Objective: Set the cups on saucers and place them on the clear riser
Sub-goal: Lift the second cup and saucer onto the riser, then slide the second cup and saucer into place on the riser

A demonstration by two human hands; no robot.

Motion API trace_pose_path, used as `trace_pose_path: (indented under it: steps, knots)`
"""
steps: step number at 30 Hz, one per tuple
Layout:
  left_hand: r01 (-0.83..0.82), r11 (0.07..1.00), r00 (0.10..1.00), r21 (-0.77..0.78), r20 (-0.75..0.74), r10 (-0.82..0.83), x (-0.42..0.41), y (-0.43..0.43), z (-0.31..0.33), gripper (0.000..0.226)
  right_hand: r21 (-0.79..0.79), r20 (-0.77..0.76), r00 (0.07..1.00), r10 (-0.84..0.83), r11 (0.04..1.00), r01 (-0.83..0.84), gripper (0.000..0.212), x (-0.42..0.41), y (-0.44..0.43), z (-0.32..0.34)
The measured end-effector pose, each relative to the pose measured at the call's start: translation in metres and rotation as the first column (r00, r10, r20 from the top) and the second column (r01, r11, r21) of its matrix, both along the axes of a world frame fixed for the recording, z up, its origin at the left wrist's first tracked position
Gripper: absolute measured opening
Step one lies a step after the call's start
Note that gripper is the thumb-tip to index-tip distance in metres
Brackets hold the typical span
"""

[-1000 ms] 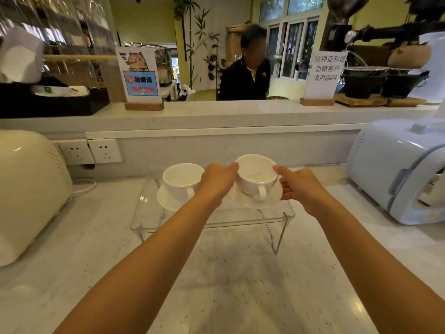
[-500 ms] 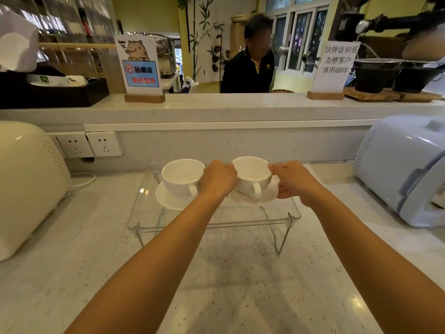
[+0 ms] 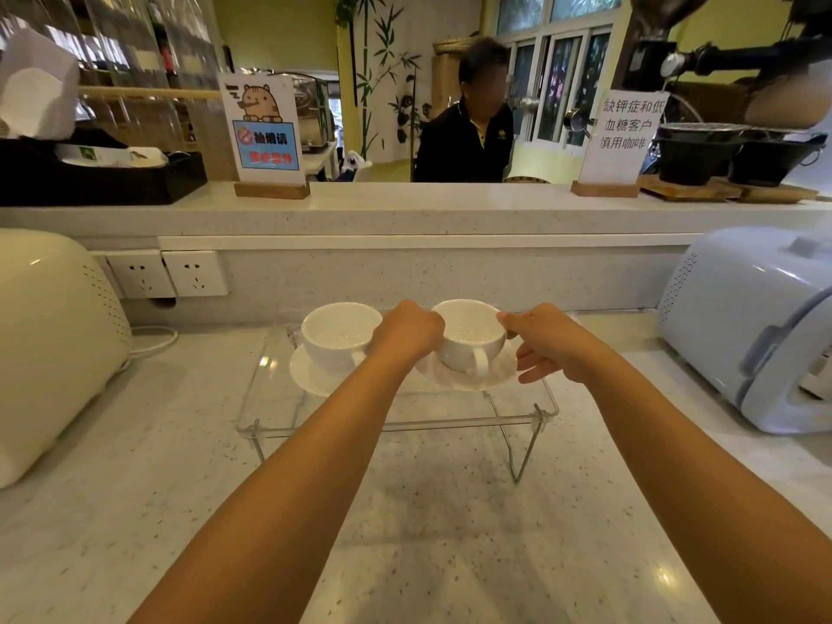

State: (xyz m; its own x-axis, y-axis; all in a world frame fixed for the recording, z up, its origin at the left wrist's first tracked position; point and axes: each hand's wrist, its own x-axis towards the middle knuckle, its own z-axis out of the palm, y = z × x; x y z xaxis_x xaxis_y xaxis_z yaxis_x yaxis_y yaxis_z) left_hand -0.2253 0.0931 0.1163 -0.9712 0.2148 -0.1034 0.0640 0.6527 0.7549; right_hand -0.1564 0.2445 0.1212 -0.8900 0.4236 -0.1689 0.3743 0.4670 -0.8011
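Observation:
Two white cups stand on white saucers on the clear riser [image 3: 405, 426] in the middle of the counter. The left cup [image 3: 338, 337] sits on its saucer [image 3: 308, 378] with no hand on it. The right cup [image 3: 470, 337], handle towards me, sits on its saucer [image 3: 493, 378] on the riser's right half. My left hand [image 3: 407, 331] is closed against the right cup's left side. My right hand [image 3: 547, 345] has its thumb on the cup's right rim and its fingers at the saucer's right edge.
A cream appliance [image 3: 49, 335] stands at the left, with wall sockets [image 3: 169, 273] behind it. A pale blue appliance [image 3: 756, 322] stands at the right. A raised ledge carries two signs, a black tray and black drippers. A person sits behind the ledge.
The right cup and saucer, held slightly raised and tilted a second ago, have come down level onto the riser's right half. Both hands stay on them.

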Motion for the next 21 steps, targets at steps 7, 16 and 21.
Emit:
trace_pose_path:
  steps: [7, 16, 21]
  knots:
    - [0.119, 0.993, 0.919, 0.015, -0.38, -0.105, 0.038, -0.025, 0.026, 0.025, 0.174, -0.173, 0.984, 0.05, 0.985, -0.019, 0.029, 0.013, -0.003, 0.018]
    - [0.111, 0.994, 0.683, 0.011, -0.728, -0.068, 0.126, -0.103, -0.074, 0.017, 0.069, -0.502, 0.85, 0.162, 0.987, -0.147, 0.013, 0.039, -0.058, 0.002]
    - [-0.032, 0.974, 0.859, -0.224, -0.504, -0.088, 0.131, -0.144, -0.146, 0.036, 0.023, -0.378, 0.89, 0.255, 0.964, -0.266, 0.021, 0.028, -0.09, -0.021]
